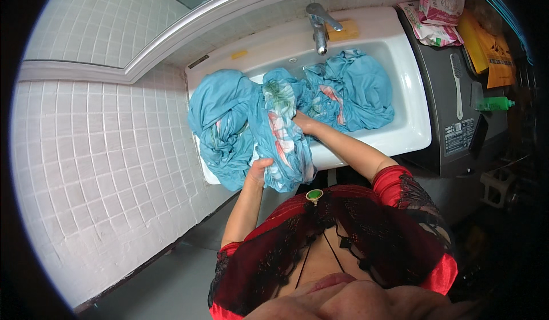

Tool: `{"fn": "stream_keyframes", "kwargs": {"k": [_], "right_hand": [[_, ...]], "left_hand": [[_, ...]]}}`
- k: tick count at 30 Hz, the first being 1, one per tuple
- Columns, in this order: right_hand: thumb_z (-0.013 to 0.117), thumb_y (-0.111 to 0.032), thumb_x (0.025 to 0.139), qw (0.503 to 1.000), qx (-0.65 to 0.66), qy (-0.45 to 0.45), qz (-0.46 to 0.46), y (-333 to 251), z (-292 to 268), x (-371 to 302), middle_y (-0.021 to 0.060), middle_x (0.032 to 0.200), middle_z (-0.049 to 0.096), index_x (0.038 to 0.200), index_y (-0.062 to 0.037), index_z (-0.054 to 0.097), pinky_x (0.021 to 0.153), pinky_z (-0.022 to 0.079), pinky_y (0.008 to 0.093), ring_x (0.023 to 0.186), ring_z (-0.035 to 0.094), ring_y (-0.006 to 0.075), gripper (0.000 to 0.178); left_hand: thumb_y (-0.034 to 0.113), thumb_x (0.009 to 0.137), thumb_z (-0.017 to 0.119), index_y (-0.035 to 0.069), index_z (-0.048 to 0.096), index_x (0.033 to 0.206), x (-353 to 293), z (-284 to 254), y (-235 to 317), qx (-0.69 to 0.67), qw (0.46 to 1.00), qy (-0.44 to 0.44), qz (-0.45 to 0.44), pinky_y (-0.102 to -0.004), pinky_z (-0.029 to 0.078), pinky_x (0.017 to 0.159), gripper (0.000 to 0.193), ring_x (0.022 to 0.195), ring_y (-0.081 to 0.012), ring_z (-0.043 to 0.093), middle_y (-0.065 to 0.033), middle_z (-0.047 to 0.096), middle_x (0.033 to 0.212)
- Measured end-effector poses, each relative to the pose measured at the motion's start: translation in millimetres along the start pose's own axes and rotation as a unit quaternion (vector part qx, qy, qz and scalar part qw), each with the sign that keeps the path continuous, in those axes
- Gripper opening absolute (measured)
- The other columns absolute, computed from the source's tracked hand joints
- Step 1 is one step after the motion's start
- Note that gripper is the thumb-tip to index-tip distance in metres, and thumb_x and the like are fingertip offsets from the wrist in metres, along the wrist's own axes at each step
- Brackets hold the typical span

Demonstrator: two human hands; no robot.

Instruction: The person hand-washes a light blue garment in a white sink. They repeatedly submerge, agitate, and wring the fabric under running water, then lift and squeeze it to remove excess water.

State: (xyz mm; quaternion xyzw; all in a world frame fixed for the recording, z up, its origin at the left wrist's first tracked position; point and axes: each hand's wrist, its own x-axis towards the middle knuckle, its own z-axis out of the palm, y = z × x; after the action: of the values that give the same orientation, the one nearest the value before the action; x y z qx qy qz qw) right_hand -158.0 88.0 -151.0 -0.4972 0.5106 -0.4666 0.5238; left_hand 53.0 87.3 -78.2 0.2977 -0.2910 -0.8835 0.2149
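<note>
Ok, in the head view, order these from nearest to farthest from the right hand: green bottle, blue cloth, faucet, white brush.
1. Blue cloth: bunched in the sink, touching the right hand.
2. Faucet: ahead, at the sink's far edge.
3. White brush: on the dark surface, right.
4. Green bottle: farther right, past the brush.

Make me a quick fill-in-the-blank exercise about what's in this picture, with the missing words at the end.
1. Apart from its printed patches, the cloth is light ____.
2. Of the left hand and the right hand, the ____ one is nearer the metal tap.
3. The large tiled wall is to the ____ of the white sink.
4. The small plastic bottle at the far right is ____.

Missing words: blue; right; left; green.
</note>
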Motion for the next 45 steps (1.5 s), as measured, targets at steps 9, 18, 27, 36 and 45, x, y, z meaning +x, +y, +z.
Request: {"fn": "stream_keyframes", "kwargs": {"k": [9, 18, 27, 36, 45], "right_hand": [[0.048, -0.026, 0.091, 0.839, 0.542, 0.043, 0.004, -67, -37, 8, 0.0107, 0.101, 0.066, 0.112, 0.0007, 0.059, 0.083, 0.053, 0.0335, 0.09, 0.064, 0.0202, 0.036], [0.04, -0.054, 0.093, 0.771, 0.54, 0.207, 0.268, -35, -19, -63, 0.0141, 0.126, 0.058, 0.133, -0.003, 0.05, 0.101, 0.043, 0.0418, 0.111, 0.058, 0.0285, 0.065], [0.066, -0.033, 0.078, 0.758, 0.586, 0.1, 0.269, -90, -41, -63, 0.0096, 0.098, 0.068, 0.107, -0.0034, 0.063, 0.082, 0.053, 0.0374, 0.086, 0.065, 0.024, 0.042], [0.062, -0.05, 0.075, 0.954, -0.282, 0.056, -0.084, -116, 11, -30, 0.0242, 0.109, 0.062, 0.106, 0.0028, 0.062, 0.094, 0.042, 0.0447, 0.109, 0.055, 0.0371, 0.061], [0.048, -0.061, 0.091, 0.939, 0.043, -0.308, 0.144, -88, -48, 21, 0.0132, 0.108, 0.067, 0.111, 0.001, 0.067, 0.093, 0.044, 0.0314, 0.102, 0.058, 0.0199, 0.068]], "left_hand": [[0.036, 0.086, 0.065, 0.001, 0.034, 0.143, 14, 18, 30, 0.177, 0.978, -0.107, -0.018, -0.0422, 0.036, 0.108, 0.074, 0.124, -0.028, 0.048, -0.0124, 0.049, 0.137], [0.053, 0.097, 0.039, 0.003, 0.034, 0.142, 25, 41, -32, -0.103, 0.98, 0.023, -0.169, -0.0423, 0.039, 0.105, 0.067, 0.124, -0.0263, 0.049, -0.0122, 0.048, 0.138], [0.064, 0.093, 0.037, 0.002, 0.022, 0.147, 25, 55, 11, -0.158, 0.981, -0.002, -0.111, -0.0467, 0.035, 0.108, 0.083, 0.132, -0.0326, 0.039, -0.0153, 0.034, 0.148], [0.064, 0.09, 0.041, 0.006, 0.036, 0.142, 51, 50, -7, -0.171, 0.98, 0.085, 0.059, -0.0488, 0.036, 0.106, 0.078, 0.125, -0.0336, 0.047, -0.0162, 0.044, 0.14], [0.048, 0.084, 0.048, -0.003, 0.056, 0.107, 15, 39, 2, -0.327, 0.945, -0.029, -0.008, -0.0317, 0.045, 0.057, 0.056, 0.063, -0.02, 0.053, -0.0098, 0.055, 0.071]]}}
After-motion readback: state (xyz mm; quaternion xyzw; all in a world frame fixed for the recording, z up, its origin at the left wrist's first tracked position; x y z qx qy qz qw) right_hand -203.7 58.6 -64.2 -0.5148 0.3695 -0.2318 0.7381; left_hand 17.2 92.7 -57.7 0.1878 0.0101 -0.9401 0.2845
